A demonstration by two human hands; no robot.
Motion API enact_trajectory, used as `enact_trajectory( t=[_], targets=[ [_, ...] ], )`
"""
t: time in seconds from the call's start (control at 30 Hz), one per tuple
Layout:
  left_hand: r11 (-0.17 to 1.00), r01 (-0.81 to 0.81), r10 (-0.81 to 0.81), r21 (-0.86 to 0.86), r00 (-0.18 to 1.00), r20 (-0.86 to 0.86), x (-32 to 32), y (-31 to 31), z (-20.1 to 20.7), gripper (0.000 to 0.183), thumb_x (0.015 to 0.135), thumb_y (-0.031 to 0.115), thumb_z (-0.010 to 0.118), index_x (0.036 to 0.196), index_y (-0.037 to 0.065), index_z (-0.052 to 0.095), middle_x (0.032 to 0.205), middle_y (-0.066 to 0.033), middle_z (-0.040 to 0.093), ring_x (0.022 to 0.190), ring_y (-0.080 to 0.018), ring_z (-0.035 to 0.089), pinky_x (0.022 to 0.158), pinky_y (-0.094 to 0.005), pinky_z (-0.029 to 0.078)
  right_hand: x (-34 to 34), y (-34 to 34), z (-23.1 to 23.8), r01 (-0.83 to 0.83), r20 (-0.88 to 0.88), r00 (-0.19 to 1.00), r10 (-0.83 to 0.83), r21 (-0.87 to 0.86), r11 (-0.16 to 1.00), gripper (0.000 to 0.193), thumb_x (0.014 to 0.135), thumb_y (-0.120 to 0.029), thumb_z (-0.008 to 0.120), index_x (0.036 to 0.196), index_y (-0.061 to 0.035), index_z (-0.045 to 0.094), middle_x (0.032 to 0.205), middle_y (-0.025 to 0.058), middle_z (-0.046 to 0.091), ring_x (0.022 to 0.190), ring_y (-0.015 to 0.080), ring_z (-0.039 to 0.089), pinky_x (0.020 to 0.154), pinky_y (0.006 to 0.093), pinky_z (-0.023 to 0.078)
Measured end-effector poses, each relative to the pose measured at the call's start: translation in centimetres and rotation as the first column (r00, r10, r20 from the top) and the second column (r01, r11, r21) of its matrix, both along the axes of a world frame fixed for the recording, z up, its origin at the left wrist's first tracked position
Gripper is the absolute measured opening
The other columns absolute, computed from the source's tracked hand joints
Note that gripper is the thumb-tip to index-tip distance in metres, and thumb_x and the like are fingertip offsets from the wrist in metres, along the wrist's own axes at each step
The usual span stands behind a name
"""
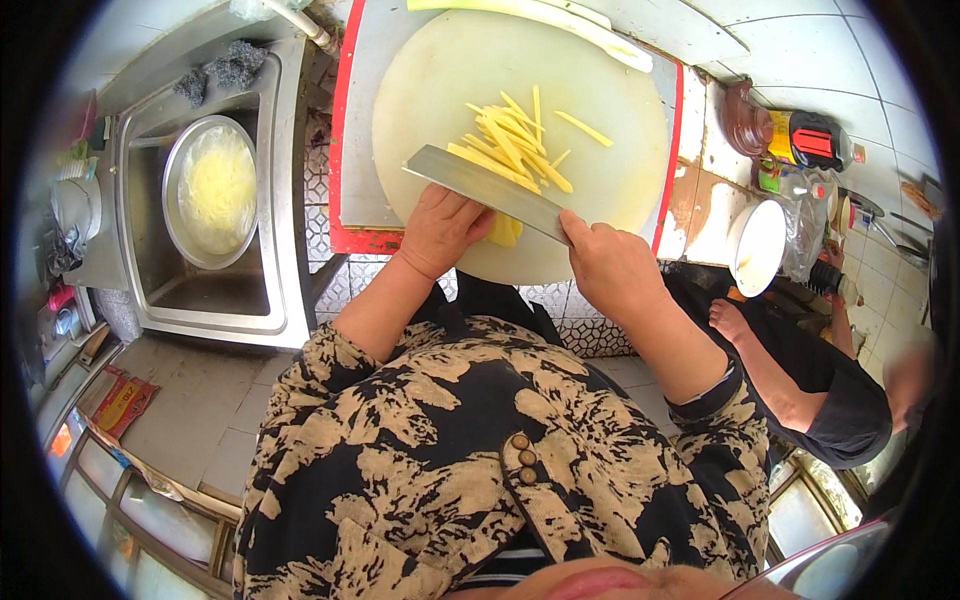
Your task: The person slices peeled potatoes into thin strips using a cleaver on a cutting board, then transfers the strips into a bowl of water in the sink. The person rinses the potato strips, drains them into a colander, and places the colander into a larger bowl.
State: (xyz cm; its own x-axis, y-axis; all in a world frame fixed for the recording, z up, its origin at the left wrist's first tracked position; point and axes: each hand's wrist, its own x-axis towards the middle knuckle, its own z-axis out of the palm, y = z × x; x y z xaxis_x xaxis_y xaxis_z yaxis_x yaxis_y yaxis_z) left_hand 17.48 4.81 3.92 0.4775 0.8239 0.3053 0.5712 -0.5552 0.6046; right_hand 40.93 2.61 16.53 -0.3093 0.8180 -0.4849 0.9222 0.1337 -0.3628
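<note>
My right hand (615,265) is closed round the handle of a wide-bladed cleaver (490,192). The blade slants over a round, pale chopping board (620,130). Left of the handle, my left hand (442,232) has its fingers curled and pressed down, touching the near side of the blade. A yellow potato piece (506,231) shows beside those fingertips, partly hidden by the hand and blade. Beyond the cleaver lies a loose heap of cut potato strips (510,140), with a few lying apart to the right.
Green-white leek stalks (540,22) lie across the board's far edge. At left, a metal bowl of yellow shreds in liquid (215,190) sits in a steel sink (150,285). A white bowl (757,250) and bottles (815,140) stand right. Another person (800,370) is close at right.
</note>
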Motion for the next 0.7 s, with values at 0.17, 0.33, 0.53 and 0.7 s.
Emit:
enact_trajectory(
  t=[0.17, 0.33, 0.53, 0.7],
  targets=[
    [1.000, 0.009, -0.008, 0.015, 1.000, -0.017, 0.0, 0.0, -0.1, 0.040, 0.073, 0.011, 0.075, 0.111, 0.006, 0.065, 0.116, -0.0086, 0.063, 0.110, -0.0291, 0.059, 0.097, -0.0416, 0.048, -0.7, 1.3, -1.1, 0.028, 0.006, 1.000, -0.027, -0.093, 0.995, 0.015, 0.090, -0.008, 0.054, 0.104, -0.0032, 0.056, 0.071, 0.0201, 0.064, 0.071, 0.0398, 0.066, 0.064, 0.0495, 0.052],
    [0.998, 0.038, -0.039, -0.048, 0.999, -0.010, -0.1, 0.3, -0.2, 0.038, 0.073, 0.013, 0.075, 0.109, 0.005, 0.065, 0.117, -0.0085, 0.062, 0.110, -0.0273, 0.059, 0.097, -0.0408, 0.048, -1.7, 3.9, -6.1, 0.036, -0.023, 0.999, -0.038, -0.078, 0.996, 0.014, 0.089, -0.008, 0.055, 0.102, -0.0020, 0.059, 0.074, 0.0228, 0.066, 0.074, 0.0412, 0.066, 0.068, 0.0502, 0.052],
    [0.999, 0.046, -0.046, -0.004, 0.999, -0.005, -0.3, 0.1, -0.4, 0.037, 0.074, 0.013, 0.074, 0.108, 0.006, 0.065, 0.117, -0.0086, 0.062, 0.109, -0.0277, 0.059, 0.096, -0.0405, 0.048, 0.1, 2.8, -3.6, 0.066, -0.096, 0.993, -0.069, -0.042, 0.997, 0.017, 0.090, -0.009, 0.056, 0.106, -0.0037, 0.060, 0.076, 0.0212, 0.066, 0.076, 0.0405, 0.066, 0.070, 0.0510, 0.051],
    [0.999, 0.032, -0.031, 0.036, 0.999, -0.032, -0.3, -0.1, -0.6, 0.037, 0.074, 0.013, 0.075, 0.109, 0.006, 0.065, 0.117, -0.0092, 0.062, 0.110, -0.0289, 0.058, 0.097, -0.0420, 0.048, -0.2, 1.3, 1.2, 0.057, 0.050, 0.997, -0.050, -0.156, 0.986, 0.015, 0.090, -0.008, 0.054, 0.103, -0.0035, 0.059, 0.075, 0.0217, 0.065, 0.074, 0.0420, 0.064, 0.069, 0.0518, 0.050]
  ],
)
